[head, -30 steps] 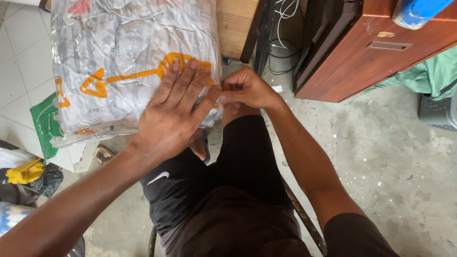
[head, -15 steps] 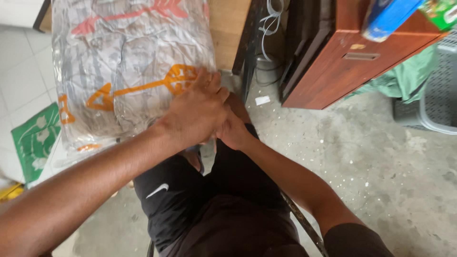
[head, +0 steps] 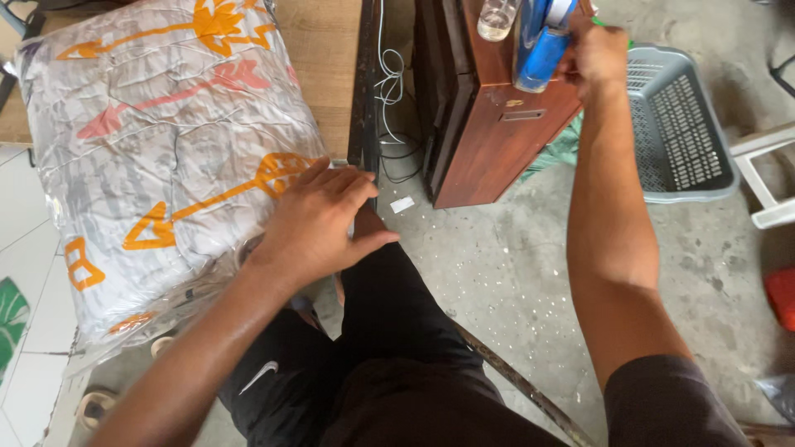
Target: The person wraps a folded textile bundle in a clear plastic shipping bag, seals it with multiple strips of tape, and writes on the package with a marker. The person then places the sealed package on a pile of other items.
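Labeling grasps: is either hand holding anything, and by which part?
The right hand grips the blue tape dispenser on the wooden cabinet, at its right, handle side. The left hand holds nothing; it lies flat on the plastic-wrapped quilt, near its lower right corner.

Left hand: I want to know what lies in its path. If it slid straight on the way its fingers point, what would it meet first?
The left hand points up-right off the plastic-wrapped quilt; likely first the dark table edge, though depth is unclear.

left hand [head: 319, 222] flat, right hand [head: 598, 51] gripping
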